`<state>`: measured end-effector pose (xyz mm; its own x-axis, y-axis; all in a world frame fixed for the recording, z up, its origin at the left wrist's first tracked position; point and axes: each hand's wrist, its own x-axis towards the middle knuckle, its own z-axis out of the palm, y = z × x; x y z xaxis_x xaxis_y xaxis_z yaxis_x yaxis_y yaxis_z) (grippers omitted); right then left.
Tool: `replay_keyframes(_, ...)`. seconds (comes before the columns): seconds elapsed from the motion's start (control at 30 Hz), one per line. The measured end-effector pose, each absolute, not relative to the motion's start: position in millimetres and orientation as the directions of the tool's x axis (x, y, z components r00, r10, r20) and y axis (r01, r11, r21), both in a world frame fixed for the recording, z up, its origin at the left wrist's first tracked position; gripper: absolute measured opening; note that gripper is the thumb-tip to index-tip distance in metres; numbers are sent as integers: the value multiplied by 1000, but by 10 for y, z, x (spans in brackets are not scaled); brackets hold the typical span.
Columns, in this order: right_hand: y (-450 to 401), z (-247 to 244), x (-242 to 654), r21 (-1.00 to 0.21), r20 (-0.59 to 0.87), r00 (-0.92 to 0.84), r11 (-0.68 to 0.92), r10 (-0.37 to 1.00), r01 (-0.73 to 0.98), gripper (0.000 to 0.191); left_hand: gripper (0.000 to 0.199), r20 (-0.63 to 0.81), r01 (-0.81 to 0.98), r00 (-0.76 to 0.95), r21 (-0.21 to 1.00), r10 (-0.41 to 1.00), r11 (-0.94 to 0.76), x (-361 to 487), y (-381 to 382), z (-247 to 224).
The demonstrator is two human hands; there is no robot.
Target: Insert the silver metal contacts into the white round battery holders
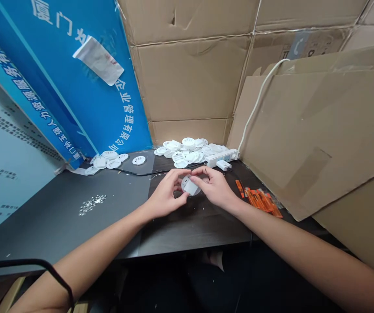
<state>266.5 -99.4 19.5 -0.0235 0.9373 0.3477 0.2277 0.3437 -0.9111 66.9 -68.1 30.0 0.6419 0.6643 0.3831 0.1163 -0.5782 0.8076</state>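
Observation:
Between my two hands, just above the dark tabletop, is a round white plastic disc (190, 186) with a raised rectangular block on its face. My left hand (170, 191) grips its left and lower edge between thumb and fingers. On the other side, my right hand (213, 186) holds the upper right edge, its thumb lying on the face. Similar white discs (188, 152) are heaped behind my hands. A smaller pile of discs (108, 160) lies to the left, with a single disc (139, 160) between the two piles.
Small shiny metal pieces (92, 204) are scattered on the grey mat (115, 230). A white power strip (222, 157) with a plugged-in adapter (223, 165) sits behind my right hand. Orange box-cutter-like pieces (260, 201) lie at right. Cardboard (193, 82) and a blue board (108, 39) wall the back.

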Motion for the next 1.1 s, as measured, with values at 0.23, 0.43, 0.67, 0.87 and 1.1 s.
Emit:
replay_keyframes(0.23,-1013,134,2604,-908,352,32,333,935,254,39,47,187,72,614,954,767,-290,707,-592,163)
replay_keyframes(0.43,-1038,269,2765,-782,476,39,402,879,476,29,32,526,419,507,542,683,-729,460,-374,269)
replay_keyframes(0.67,-1242,346,3011,-507,51,-522,472,852,721,45,32,532,518,325,592,782,-618,192,-41,220)
replay_keyframes(0.87,-1142,203,3030,133,-20,-43,45,999,990,43,32,519,459,322,646,792,-610,261,-19,101)
replay_keyframes(1.1,-1090,153,2316,131,-5,-139,138,990,982,43,35,575,401,240,675,782,-619,237,80,140)
